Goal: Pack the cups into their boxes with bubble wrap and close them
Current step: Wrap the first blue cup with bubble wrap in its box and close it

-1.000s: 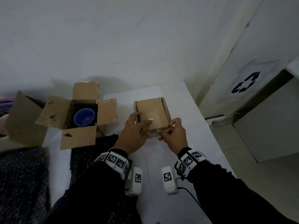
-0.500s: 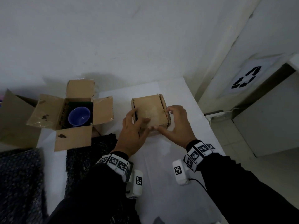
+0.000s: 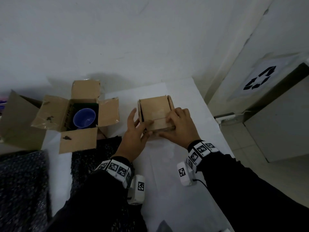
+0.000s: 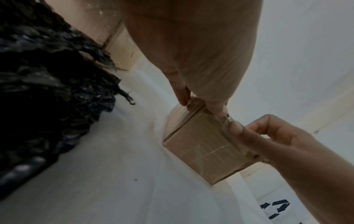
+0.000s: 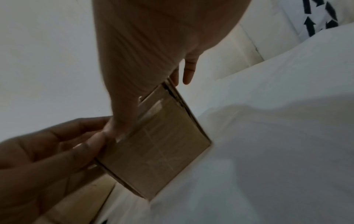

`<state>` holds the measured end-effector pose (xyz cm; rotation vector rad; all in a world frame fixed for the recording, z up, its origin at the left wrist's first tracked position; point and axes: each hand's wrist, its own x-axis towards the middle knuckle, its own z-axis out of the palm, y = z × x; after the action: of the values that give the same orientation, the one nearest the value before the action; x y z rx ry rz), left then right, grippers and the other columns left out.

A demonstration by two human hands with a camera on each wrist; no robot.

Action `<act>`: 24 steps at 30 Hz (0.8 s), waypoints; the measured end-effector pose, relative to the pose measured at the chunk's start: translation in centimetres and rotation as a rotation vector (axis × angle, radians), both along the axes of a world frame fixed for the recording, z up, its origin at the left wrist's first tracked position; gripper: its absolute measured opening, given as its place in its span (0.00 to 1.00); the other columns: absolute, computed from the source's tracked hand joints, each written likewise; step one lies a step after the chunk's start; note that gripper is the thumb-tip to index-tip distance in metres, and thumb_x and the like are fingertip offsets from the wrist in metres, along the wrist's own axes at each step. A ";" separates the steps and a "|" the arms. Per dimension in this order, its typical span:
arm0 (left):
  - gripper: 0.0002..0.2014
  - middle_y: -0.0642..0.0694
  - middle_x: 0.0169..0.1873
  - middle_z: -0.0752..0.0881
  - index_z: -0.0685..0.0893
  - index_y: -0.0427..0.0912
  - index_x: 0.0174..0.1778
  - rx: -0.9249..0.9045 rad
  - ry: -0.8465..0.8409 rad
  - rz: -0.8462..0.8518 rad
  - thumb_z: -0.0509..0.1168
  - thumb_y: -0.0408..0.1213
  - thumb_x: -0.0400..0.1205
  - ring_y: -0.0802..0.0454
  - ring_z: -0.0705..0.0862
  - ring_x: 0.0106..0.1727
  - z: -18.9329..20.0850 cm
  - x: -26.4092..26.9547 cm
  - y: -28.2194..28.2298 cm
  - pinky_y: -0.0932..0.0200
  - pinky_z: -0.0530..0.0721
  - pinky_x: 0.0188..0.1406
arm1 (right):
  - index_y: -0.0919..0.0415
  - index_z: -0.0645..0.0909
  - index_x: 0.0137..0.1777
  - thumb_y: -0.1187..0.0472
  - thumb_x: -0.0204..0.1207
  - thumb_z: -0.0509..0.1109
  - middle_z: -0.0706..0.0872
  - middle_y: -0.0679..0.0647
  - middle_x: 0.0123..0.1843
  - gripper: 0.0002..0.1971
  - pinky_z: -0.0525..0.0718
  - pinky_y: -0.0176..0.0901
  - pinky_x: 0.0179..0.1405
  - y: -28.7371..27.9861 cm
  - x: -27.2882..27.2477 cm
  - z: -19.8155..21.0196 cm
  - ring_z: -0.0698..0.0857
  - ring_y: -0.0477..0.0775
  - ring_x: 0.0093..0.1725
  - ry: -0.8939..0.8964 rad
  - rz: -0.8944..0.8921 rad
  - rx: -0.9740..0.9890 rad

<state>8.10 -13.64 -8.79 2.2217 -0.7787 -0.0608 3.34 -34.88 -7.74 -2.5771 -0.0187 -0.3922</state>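
A small brown cardboard box stands on the white table with its top flaps folded down. My left hand is at its near left corner, with the index finger laid flat on the near flap and the thumb spread away. My right hand lies over the near right corner, fingers on top and thumb along the front face. The wrist views show fingertips pressing the box at its top edge. A larger open box to the left holds a blue cup.
Black bubble wrap lies at the near left, and another sheet lies under my left forearm. A big open carton stands at the far left. The table ends on the right, beside a bin with a recycling sign.
My right hand moved from pinching at the box's front edge up onto its top right corner. The left hand stayed at the near left corner, its index finger now flat on the flap.
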 end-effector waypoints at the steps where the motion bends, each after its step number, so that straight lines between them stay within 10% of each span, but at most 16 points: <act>1: 0.18 0.40 0.84 0.56 0.80 0.46 0.71 0.009 0.033 0.033 0.66 0.36 0.84 0.51 0.71 0.74 -0.1 -0.1 0.1 0.57 0.75 0.71 | 0.54 0.75 0.47 0.32 0.59 0.75 0.76 0.49 0.51 0.29 0.76 0.45 0.43 0.2 0.3 0.2 0.71 0.55 0.52 0.015 -0.024 -0.005; 8: 0.34 0.51 0.73 0.75 0.54 0.51 0.84 -0.058 0.237 0.129 0.64 0.37 0.85 0.53 0.85 0.60 0.5 -0.6 -0.3 0.55 0.84 0.56 | 0.55 0.81 0.49 0.44 0.68 0.77 0.83 0.48 0.54 0.18 0.83 0.55 0.45 -1.5 -0.1 0.3 0.74 0.56 0.55 0.038 0.043 0.052; 14: 0.32 0.38 0.68 0.83 0.58 0.51 0.82 -0.003 0.231 0.186 0.65 0.39 0.85 0.38 0.87 0.58 0.6 -0.1 -1.5 0.47 0.87 0.51 | 0.56 0.83 0.48 0.40 0.65 0.73 0.84 0.52 0.58 0.21 0.82 0.54 0.48 -2.1 -0.4 0.9 0.76 0.62 0.58 -0.011 -0.022 -0.150; 19: 0.30 0.36 0.65 0.84 0.58 0.48 0.82 0.046 0.235 0.191 0.64 0.40 0.85 0.37 0.87 0.58 1.0 0.0 -3.3 0.52 0.82 0.49 | 0.58 0.82 0.52 0.56 0.67 0.81 0.76 0.59 0.66 0.16 0.85 0.52 0.36 -1.8 -1.0 0.3 0.78 0.62 0.55 0.040 -0.157 -0.116; 24: 0.34 0.38 0.67 0.83 0.53 0.52 0.84 0.082 0.282 0.186 0.63 0.37 0.86 0.38 0.85 0.63 1.1 -0.1 -3.4 0.47 0.83 0.57 | 0.56 0.80 0.61 0.73 0.72 0.67 0.73 0.57 0.72 0.19 0.84 0.50 0.38 -2.2 -1.4 1.2 0.79 0.61 0.57 0.090 -0.157 -0.159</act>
<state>8.04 -16.99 -7.69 2.2875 -0.4212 -0.3118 1.98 -37.03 -6.58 -2.7607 0.1935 -0.3433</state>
